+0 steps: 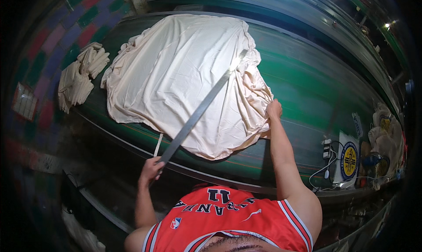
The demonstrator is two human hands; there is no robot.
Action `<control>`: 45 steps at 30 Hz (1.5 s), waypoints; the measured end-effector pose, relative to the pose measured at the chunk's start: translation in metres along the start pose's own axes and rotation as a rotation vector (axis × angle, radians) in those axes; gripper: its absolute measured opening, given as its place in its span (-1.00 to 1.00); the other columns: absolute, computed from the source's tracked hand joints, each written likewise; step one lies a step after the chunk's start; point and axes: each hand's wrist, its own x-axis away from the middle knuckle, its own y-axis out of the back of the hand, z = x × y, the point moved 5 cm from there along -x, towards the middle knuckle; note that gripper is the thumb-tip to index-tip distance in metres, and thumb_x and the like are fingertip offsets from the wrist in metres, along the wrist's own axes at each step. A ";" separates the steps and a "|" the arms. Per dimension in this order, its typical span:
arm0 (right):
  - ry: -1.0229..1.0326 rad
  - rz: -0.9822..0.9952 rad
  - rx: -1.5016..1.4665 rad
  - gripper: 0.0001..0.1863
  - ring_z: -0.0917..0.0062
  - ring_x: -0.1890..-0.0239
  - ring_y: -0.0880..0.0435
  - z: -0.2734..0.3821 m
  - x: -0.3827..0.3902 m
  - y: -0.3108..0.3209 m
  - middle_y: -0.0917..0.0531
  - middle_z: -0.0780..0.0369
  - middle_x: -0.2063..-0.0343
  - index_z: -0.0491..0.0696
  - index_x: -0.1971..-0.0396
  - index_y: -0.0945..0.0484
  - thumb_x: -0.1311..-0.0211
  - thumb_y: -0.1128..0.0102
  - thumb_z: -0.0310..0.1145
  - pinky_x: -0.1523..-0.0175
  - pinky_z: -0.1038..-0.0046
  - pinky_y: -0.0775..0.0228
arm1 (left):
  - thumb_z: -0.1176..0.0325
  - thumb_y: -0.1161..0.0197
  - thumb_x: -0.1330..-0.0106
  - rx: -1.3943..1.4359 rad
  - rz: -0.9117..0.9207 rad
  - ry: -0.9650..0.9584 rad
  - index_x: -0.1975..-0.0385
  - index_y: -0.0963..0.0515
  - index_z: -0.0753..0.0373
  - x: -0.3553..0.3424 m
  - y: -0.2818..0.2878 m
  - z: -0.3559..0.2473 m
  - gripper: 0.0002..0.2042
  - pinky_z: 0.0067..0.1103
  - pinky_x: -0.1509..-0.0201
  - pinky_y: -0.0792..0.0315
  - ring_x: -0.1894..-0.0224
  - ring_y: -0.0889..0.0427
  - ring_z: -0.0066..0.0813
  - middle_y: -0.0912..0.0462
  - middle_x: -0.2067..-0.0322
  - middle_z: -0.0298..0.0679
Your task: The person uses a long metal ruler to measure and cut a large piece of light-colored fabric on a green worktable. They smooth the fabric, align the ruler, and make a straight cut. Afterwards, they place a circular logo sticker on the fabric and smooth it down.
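Observation:
A large cream cloth lies spread over the green table, wrinkled, its right edge bunched into folds. My left hand is closed around the near end of a long flat metal bar, like a straightedge. The bar slants up and to the right across the cloth, its far end near the bunched right side. A narrow cream strip runs from the cloth's near edge down to my left hand; whether the fingers hold it too I cannot tell. At the right edge of the cloth, my right hand is closed on the gathered fabric.
Stacked folded cream fabric sits at the table's left end. To the right are a white power strip with cables, a sheet with a round blue-and-yellow emblem and hanging cloth bags. The green table has a metal near edge.

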 end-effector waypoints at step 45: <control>0.363 0.015 0.103 -0.56 -0.01 -0.15 -0.46 -0.019 0.091 0.001 -0.40 -0.12 -0.12 -0.28 -0.03 -0.50 -0.15 -0.16 -0.41 -0.24 0.09 -0.37 | 0.42 -0.09 -0.35 0.219 0.424 -0.219 0.45 -0.56 0.42 -0.176 -0.326 -0.127 -0.79 -0.59 0.75 -0.27 0.77 -0.38 -0.58 -0.48 0.65 -0.28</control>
